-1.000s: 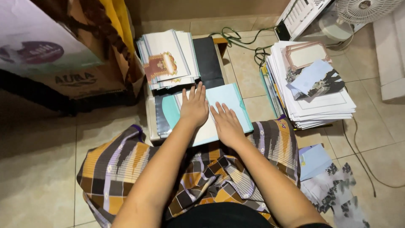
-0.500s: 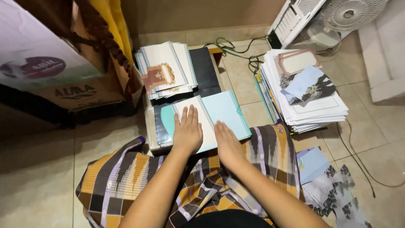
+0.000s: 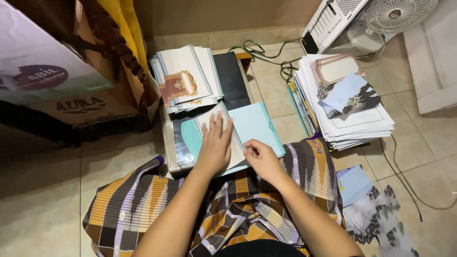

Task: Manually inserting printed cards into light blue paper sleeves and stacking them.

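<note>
My left hand [image 3: 215, 145] lies flat, fingers together, on a white sheet [image 3: 228, 143] that rests in a light teal folder [image 3: 257, 126] on a low stand. My right hand [image 3: 261, 157] has its fingers curled at the near edge of that sheet and the teal cover; whether it pinches the edge is hard to tell. Behind the folder sits a fanned stack of white papers [image 3: 185, 78] topped by a red and gold card, next to a black folder [image 3: 231, 78].
A tall pile of papers and framed certificates [image 3: 342, 102] stands on the tiled floor at the right. Loose patterned sheets [image 3: 376, 214] lie at lower right. Cardboard boxes [image 3: 52, 71] are at left, a fan [image 3: 397, 14] and cables at the back. A striped cloth [image 3: 143, 204] covers my lap.
My left hand slid back toward me over the sheet. My right hand drew back from lying flat on the teal cover and curled its fingers at the near edge.
</note>
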